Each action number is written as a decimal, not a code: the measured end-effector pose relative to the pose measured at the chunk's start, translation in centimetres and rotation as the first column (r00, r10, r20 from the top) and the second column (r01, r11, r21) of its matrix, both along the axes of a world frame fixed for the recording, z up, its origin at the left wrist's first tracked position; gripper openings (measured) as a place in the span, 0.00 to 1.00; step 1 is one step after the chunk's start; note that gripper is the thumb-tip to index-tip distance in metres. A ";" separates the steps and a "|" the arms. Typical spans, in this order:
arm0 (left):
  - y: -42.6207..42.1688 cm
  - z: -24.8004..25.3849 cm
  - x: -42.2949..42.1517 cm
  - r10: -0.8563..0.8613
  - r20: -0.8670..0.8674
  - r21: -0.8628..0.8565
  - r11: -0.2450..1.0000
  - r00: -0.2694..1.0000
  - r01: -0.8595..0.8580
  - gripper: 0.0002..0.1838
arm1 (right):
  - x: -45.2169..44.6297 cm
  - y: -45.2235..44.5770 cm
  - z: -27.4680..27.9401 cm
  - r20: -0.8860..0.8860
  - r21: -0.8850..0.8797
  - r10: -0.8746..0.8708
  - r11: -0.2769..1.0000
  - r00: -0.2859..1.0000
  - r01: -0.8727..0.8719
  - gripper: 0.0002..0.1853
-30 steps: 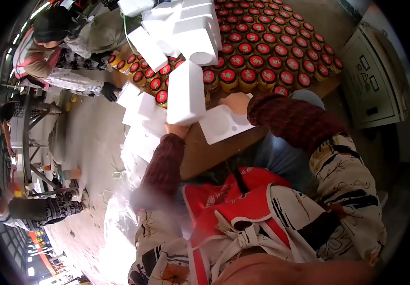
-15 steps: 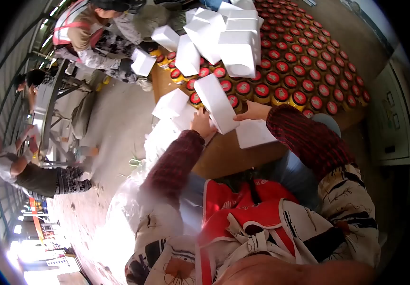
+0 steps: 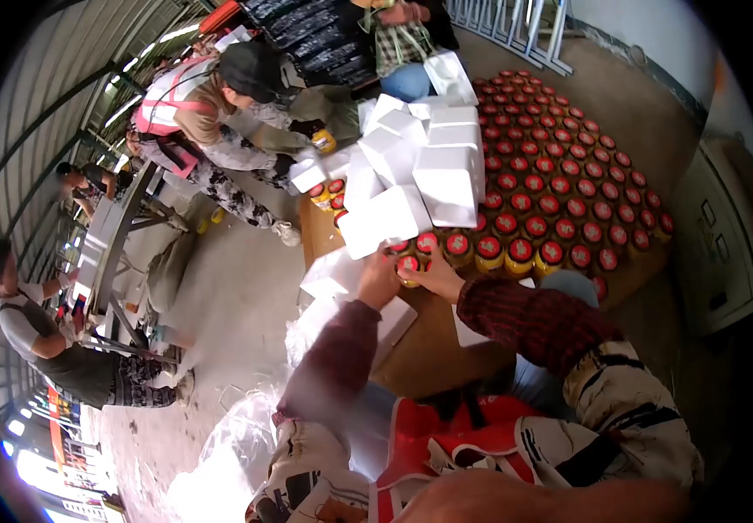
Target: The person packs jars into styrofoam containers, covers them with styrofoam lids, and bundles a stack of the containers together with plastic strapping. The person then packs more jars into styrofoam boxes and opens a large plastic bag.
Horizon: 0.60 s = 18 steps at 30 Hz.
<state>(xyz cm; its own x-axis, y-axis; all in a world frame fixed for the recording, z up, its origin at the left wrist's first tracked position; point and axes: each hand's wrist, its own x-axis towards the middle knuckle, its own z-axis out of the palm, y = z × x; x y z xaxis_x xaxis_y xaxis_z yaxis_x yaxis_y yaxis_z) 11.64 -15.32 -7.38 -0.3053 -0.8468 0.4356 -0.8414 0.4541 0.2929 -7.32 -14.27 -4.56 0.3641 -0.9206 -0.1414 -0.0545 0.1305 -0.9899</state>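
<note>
A white foam box [image 3: 383, 222] rests tilted on the near jars, against the pile of other foam boxes. My left hand [image 3: 378, 281] is just below its lower edge, beside the jars; its fingertips are partly hidden and I cannot tell whether they touch the box or a jar. My right hand [image 3: 437, 279] is closed around a red-lidded glass jar [image 3: 408, 265] at the near edge of the group, thumb and index finger on either side. More white foam pieces [image 3: 335, 274] lie left of my left hand, and one is partly under my right forearm.
Rows of red-lidded jars [image 3: 551, 205] cover the brown board [image 3: 429, 353]. White foam boxes [image 3: 446, 179] are heaped at its far left. A co-worker [image 3: 206, 113] leans in there, a gloved hand at a yellow jar [image 3: 323, 140]. Clear plastic [image 3: 233, 436] lies on the floor.
The foam box that stood between my hands now lies farther forward on the jars. My right hand has moved from the box to a jar. The view has tipped up.
</note>
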 end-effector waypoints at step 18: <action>-4.7 -1.8 10.3 0.594 0.169 0.270 0.740 0.787 -0.616 0.23 | 0.3 -11.9 -10.8 -0.376 -0.138 -0.170 0.982 0.911 0.127 0.21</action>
<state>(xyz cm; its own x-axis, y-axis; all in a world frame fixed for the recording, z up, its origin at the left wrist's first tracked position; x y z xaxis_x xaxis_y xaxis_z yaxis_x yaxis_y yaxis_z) 21.97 -20.04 -9.19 0.2973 -0.9456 0.1325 -0.9313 -0.2566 0.2584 -7.04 -26.22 -15.38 0.1596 -0.9773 -0.1395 -0.4215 0.0603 -0.9048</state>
